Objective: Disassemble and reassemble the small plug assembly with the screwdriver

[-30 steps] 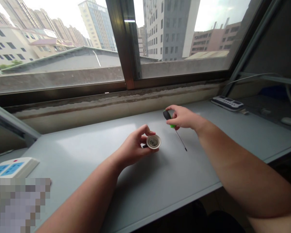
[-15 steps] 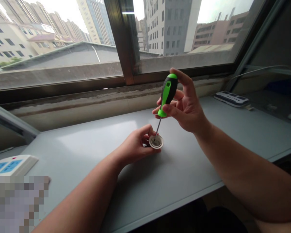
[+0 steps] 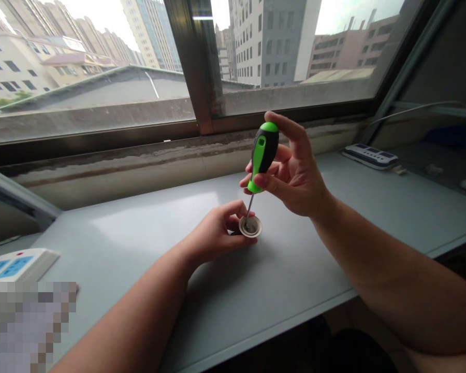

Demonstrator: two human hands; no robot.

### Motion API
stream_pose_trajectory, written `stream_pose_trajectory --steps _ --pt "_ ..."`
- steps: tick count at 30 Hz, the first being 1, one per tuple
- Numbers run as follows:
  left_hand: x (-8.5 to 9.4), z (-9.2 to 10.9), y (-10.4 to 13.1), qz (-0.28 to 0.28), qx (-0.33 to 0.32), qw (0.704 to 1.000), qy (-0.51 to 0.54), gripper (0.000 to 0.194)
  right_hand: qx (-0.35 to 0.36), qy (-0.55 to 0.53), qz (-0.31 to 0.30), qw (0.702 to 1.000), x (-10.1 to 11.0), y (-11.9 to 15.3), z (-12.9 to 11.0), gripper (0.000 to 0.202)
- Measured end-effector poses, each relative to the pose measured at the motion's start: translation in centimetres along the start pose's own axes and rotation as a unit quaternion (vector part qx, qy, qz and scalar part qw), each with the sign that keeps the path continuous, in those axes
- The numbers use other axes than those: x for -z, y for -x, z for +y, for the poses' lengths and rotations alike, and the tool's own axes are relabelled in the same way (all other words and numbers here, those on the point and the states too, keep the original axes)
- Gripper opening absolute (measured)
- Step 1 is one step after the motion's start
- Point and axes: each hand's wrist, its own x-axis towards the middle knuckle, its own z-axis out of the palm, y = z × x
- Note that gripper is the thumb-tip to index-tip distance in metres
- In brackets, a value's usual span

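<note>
My left hand (image 3: 227,228) is closed round a small round white cup-shaped piece (image 3: 258,233), its hollow side facing up, low over the table. Its kind is not plain; it could be a lamp socket, and a bit of something dark shows beside it under my fingers. In my right hand (image 3: 295,176) is a green and black screwdriver (image 3: 262,155), held by thumb and fingers, with the index finger over the end of the handle. The thin shaft slants down, and its tip is inside the white piece. What the tip touches is too small to tell.
The pale grey table (image 3: 295,280) runs along below a window (image 3: 140,77). A white power strip with blue sockets (image 3: 17,265) lies at the left, above a blurred-out patch. Another power strip (image 3: 369,156) rests at the back right, with a cable behind it.
My right hand and the screwdriver handle have shifted slightly left and down, and the handle has turned a little. The left hand and the white piece stay almost in place.
</note>
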Motion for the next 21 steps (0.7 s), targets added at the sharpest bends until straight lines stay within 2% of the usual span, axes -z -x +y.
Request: stream_pose_trajectory --steps 21 --pt "0.22 -0.21 -0.03 0.011 0.01 1.0 0.021 0.039 -0.002 0.019 0.021 1.0 -0.17 0.14 -0.37 0.075"
